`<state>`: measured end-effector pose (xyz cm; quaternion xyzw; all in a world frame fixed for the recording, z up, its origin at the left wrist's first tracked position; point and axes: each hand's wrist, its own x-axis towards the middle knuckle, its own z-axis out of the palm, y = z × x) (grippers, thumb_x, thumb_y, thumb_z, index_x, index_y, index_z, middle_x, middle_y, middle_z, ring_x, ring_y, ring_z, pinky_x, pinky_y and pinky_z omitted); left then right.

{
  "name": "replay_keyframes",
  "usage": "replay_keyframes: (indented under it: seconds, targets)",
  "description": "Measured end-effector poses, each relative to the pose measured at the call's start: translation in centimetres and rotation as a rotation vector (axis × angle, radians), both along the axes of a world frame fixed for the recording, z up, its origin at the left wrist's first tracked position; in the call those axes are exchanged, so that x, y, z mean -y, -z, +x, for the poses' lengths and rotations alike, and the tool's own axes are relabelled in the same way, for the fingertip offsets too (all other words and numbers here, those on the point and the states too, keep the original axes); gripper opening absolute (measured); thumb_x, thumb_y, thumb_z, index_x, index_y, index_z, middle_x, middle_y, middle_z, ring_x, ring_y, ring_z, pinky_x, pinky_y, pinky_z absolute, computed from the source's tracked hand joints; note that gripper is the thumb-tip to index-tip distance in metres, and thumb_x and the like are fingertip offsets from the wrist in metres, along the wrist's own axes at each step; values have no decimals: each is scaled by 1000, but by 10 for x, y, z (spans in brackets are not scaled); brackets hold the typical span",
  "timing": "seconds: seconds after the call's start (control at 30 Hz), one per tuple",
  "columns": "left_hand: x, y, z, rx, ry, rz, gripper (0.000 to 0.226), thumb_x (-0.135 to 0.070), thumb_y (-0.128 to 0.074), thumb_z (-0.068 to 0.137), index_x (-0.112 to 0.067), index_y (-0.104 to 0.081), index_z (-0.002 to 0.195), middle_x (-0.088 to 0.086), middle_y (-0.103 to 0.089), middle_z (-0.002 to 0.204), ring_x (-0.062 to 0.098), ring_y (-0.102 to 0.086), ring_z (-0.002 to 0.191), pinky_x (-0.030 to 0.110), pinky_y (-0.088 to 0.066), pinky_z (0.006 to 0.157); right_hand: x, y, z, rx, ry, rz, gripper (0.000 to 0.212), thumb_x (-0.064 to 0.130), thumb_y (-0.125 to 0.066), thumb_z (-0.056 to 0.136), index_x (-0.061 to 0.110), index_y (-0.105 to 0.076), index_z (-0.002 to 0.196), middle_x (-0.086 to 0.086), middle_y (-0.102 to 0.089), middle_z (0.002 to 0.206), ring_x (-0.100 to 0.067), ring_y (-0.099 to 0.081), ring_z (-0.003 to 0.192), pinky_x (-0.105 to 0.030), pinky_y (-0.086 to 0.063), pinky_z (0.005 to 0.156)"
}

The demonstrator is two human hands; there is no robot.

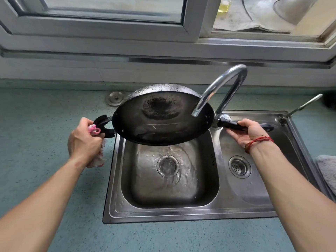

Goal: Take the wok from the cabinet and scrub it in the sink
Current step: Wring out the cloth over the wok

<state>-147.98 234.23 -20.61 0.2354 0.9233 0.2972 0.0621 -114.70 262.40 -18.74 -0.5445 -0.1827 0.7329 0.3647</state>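
The wok (160,122), round and shallow, is held in the air over the left basin of the steel sink (181,213), tilted so its dark inside faces the person. A rough, speckled black patch sits at its centre, and beads of water cover the grey outer rim at the far edge.

The left hand (84,140) is closed round the short black loop handle (104,124), with a crumpled pink and white cloth (99,157) bunched in the same grip. The right hand (251,131), palm up, curls its fingers round the long black handle (231,124); a red string (258,141) circles that wrist.

A curved chrome tap (227,82) arches from behind, its spout crossing in front of the wok's right rim. A film of water shines round the left drain (167,165). The right basin has a perforated strainer (239,166). The bench (45,115) is speckled blue-green.
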Motion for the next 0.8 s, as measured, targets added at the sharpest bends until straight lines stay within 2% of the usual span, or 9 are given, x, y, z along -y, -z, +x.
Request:
replay_keyframes:
  seconds: [0.17, 0.6, 0.8]
  targets:
    - [-3, 2, 3, -7, -7, 12, 24, -13, -72, 85, -14, -50, 94, 7, -60, 82, 30, -53, 78, 36, -39, 65, -2, 2, 1, 3, 11, 5, 18, -6, -37, 94, 2, -46, 82, -17, -55, 91, -30, -60, 84, -40, -58, 48]
    - [3, 1, 3, 22, -18, 21, 25, -6, -72, 83, -16, -53, 96, -2, -58, 83, 24, -54, 81, 32, -38, 67, 1, 8, 4, -12, -10, -15, 16, -5, -39, 94, 1, -49, 84, -19, -59, 94, -30, -62, 86, -42, -58, 55]
    - [6, -4, 9, 51, -17, 0, 22, -15, -72, 83, -11, -62, 103, 2, -60, 87, 23, -54, 82, 31, -39, 71, 0, 13, 10, 111, -52, 20, 8, -2, -50, 93, 2, -52, 86, -21, -63, 95, -31, -66, 85, -39, -59, 50]
